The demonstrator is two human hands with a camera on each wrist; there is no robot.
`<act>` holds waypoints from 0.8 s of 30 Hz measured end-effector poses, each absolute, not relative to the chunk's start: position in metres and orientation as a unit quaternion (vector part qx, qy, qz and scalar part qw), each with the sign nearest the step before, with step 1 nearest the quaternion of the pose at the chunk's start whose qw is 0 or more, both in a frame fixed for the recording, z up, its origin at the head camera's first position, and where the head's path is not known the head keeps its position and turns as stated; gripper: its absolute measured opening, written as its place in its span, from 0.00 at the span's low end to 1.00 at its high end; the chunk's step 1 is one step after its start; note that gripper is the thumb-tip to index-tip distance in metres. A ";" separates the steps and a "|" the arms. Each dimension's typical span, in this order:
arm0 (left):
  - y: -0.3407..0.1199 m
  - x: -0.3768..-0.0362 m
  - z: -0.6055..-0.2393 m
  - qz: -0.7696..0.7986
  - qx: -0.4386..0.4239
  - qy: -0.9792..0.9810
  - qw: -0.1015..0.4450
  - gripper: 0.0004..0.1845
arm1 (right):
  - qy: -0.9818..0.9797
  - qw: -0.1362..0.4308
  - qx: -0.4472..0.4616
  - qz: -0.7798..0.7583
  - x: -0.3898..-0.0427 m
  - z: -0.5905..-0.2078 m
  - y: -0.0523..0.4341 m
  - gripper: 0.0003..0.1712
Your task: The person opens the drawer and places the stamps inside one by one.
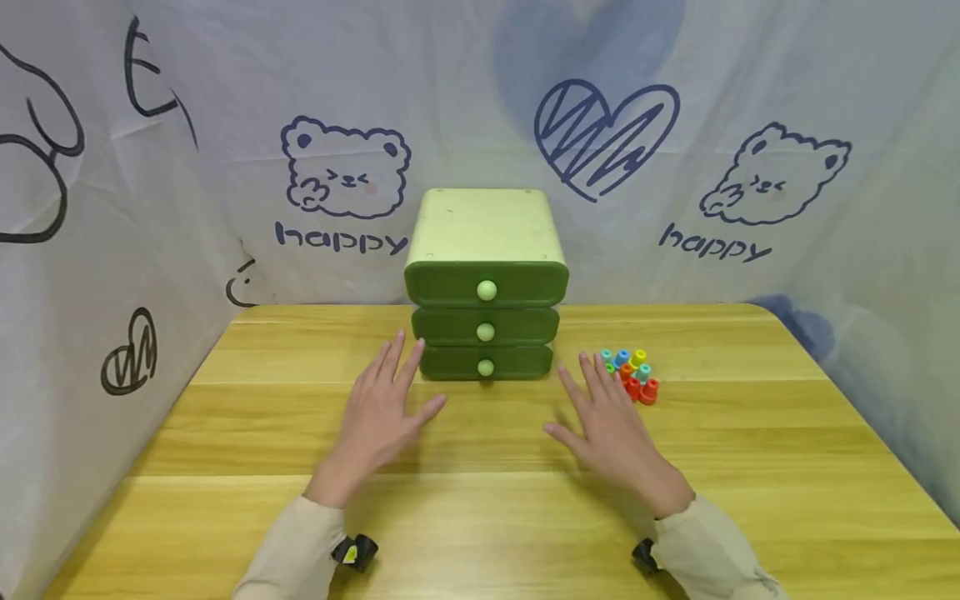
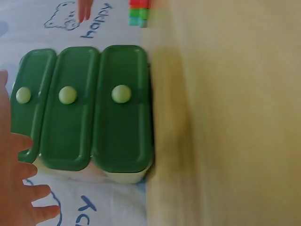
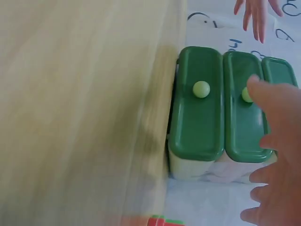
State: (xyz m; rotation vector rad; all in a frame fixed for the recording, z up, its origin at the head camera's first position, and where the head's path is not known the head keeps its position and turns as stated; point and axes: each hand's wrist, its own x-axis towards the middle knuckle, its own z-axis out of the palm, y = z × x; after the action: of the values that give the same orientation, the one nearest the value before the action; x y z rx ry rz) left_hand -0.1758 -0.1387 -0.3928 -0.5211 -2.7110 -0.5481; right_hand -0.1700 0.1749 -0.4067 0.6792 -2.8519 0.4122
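While both wrist views crop them, the head view shows left hand (image 1: 382, 412) and right hand (image 1: 611, 429) spread, empty.

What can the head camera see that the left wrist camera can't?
Only the head view shows the cabinet's pale top, both whole hands, left hand and right hand, and all the coloured pegs. Only the left wrist view shows the drawer fronts close up and sideways, with the left hand's fingers beside them. Both show the three green drawers with pale knobs and the wooden table.
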 end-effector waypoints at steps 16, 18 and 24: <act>-0.155 -0.224 -0.348 -0.554 -0.119 -0.812 0.135 0.30 | -0.883 0.159 0.223 0.380 -0.196 -0.356 0.137 0.28; -0.156 -0.232 -0.342 -0.576 -0.110 -0.800 0.129 0.31 | -0.875 0.145 0.215 0.408 -0.202 -0.349 0.131 0.26; -0.160 -0.261 -0.320 -0.638 -0.106 -0.756 0.101 0.31 | -0.863 0.100 0.176 0.462 -0.220 -0.342 0.115 0.23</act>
State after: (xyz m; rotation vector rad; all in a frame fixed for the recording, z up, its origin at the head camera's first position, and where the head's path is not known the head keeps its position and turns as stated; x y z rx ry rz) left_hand -0.2606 -0.1601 -0.3203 -0.3130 -2.2349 -1.8845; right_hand -0.2203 0.1145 -0.3421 0.5217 -2.5529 1.3659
